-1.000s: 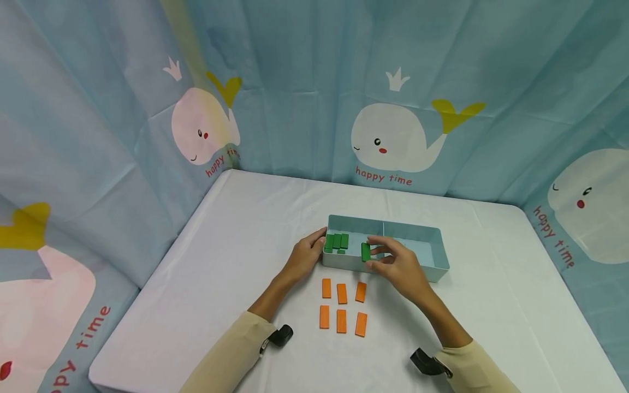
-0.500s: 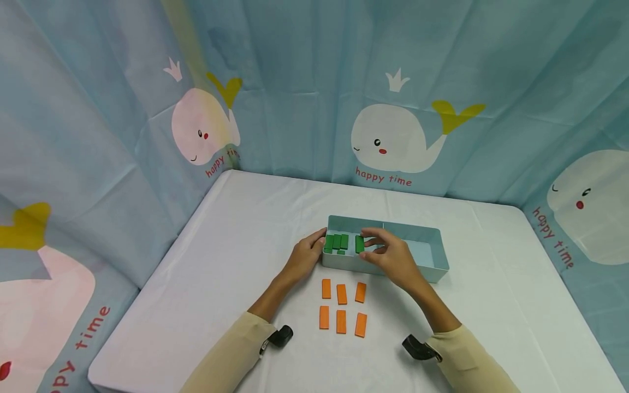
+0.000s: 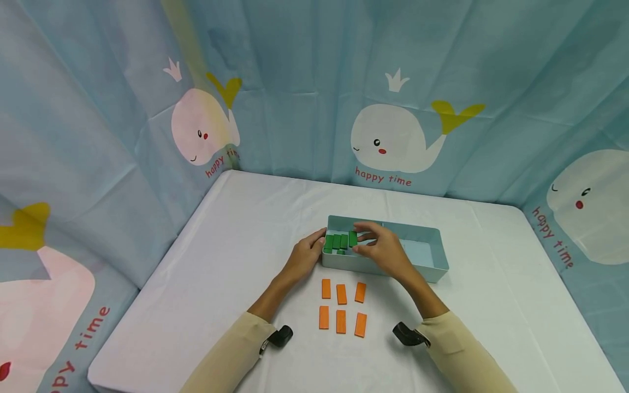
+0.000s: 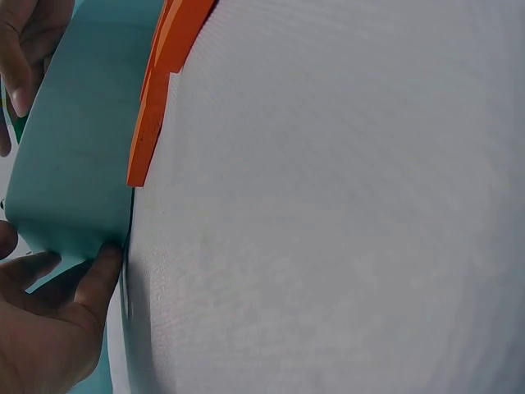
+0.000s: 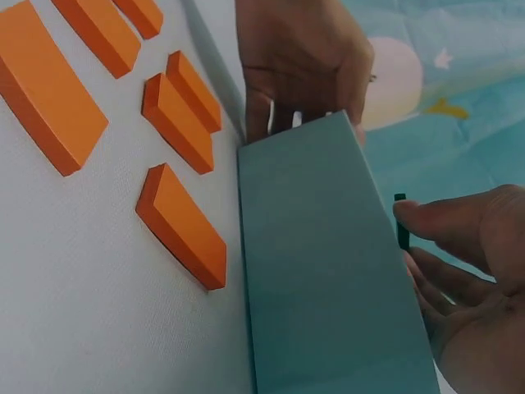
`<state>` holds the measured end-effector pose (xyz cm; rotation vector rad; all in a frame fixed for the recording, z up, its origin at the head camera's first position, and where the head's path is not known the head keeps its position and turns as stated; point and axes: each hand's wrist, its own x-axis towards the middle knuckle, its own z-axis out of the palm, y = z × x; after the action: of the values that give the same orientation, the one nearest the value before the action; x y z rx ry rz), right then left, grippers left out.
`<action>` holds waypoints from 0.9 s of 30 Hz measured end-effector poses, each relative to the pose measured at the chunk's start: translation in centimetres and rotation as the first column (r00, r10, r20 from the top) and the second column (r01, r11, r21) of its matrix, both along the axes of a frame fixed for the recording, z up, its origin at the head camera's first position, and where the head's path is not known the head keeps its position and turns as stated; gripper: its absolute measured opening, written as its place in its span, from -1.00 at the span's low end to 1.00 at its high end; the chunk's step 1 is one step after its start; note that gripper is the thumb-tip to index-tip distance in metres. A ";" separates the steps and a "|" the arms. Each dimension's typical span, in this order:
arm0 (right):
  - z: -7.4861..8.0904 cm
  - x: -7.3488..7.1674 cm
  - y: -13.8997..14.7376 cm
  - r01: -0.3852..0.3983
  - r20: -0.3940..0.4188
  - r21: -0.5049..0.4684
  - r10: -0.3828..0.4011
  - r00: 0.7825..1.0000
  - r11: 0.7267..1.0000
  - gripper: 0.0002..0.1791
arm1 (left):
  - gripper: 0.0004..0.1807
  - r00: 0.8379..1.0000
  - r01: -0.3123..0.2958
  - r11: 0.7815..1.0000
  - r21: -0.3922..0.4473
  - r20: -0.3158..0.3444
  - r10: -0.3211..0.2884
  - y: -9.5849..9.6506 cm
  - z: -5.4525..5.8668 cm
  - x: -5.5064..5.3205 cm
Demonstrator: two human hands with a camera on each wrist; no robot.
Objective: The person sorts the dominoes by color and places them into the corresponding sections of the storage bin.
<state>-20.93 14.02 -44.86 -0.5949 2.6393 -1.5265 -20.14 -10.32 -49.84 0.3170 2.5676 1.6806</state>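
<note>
In the head view, my right hand [image 3: 385, 250] pinches a small green rectangular block [image 3: 352, 239] between thumb and fingers. The block is upright over the left compartment of a pale blue-green divided box [image 3: 346, 262]. Several green blocks [image 3: 337, 242] stand in a row at that compartment's left end, just left of the held one. My left hand [image 3: 304, 256] rests its fingers against the box's left end wall; the left wrist view shows its fingertips [image 4: 105, 254] touching that wall. The right wrist view shows the held block edge-on, at the thumb tip.
Several orange blocks [image 3: 341, 322] lie flat in two rows on the white table [image 3: 260, 234] in front of the box. The box's right compartment [image 3: 416, 252] lies beyond a thin divider. A whale-print curtain [image 3: 295, 82] stands behind the table.
My right hand has moved left over the compartment with the green block, bringing it beside the row of green blocks. The left hand, the box and the orange blocks have not moved.
</note>
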 end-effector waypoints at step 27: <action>0.5 -2.4 -1.7 -0.119 0.092 0.257 0.098 0.991 0.959 -0.40 | -0.43 1.000 -0.007 1.000 0.022 0.023 0.006 0.1 0.2 0.2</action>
<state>-23.29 12.31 -44.37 -0.6322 2.6379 -1.1221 -19.89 -10.20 -49.59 0.2894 2.5388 1.7056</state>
